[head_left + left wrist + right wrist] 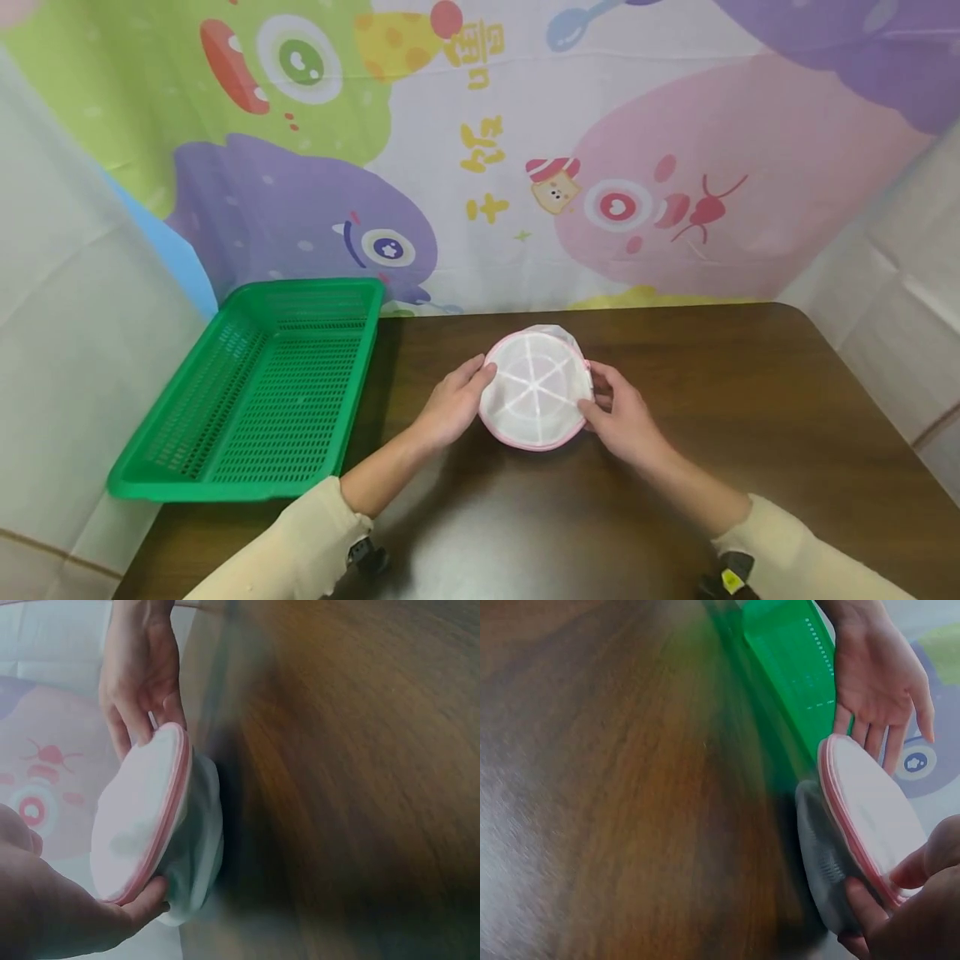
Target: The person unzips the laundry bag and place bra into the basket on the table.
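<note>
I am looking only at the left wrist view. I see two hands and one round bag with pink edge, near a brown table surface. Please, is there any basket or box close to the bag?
Observer: Yes. The head view shows a green basket on the person's left side, apart from the bag.
Operator: Thank you. In my picture the white face of the bag looks plain. Is there some pattern on it?
Observer: There is. From the head view, white strips run across that face and meet in the middle, like the spokes of a wheel.
</note>
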Tool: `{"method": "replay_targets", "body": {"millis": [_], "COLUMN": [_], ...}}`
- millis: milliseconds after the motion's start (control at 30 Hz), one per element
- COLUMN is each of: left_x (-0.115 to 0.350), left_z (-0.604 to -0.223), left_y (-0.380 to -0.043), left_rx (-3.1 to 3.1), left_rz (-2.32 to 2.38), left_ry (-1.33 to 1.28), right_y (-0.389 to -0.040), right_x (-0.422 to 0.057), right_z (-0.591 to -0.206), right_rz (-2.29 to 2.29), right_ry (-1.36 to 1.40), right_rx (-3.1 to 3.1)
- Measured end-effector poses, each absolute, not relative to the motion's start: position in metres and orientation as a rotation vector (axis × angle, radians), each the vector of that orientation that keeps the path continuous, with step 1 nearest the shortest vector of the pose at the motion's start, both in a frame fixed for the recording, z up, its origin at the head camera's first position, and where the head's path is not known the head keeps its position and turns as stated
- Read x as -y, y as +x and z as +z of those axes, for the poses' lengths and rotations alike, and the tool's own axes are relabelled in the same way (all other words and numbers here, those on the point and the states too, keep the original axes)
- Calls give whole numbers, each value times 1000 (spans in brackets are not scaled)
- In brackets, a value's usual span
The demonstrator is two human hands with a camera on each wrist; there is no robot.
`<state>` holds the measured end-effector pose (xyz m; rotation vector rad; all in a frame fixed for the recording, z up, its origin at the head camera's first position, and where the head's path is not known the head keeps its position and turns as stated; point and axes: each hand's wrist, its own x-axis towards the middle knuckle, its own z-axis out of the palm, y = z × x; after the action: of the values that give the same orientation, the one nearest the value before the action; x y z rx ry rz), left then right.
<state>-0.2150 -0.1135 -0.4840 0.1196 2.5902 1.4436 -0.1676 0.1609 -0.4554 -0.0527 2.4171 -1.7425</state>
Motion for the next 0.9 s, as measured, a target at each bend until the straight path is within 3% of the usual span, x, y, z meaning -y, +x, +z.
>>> {"method": "replay_targets", "body": {"millis": [100, 267, 400, 900], "left_x": [114, 105, 101, 102], "left_z": [-483, -434, -417, -416], "left_y": [-210, -174, -160, -171], "left_rx": [-2589, -2436, -2394, -2449], "left_rz": [1429, 1551, 1578, 1685], "left_ry": [108, 63, 56, 42], "right_y": [-172, -179, -183, -169], "right_x": [-162, -164, -167, -168], "right_z": [-457, -457, -458, -456], "right_rz": [-1757, -1771, -1741, -1786], "right_ry": [-53, -55, -42, 35], "right_rx": [-2418, -2425, -2445, -2352]}}
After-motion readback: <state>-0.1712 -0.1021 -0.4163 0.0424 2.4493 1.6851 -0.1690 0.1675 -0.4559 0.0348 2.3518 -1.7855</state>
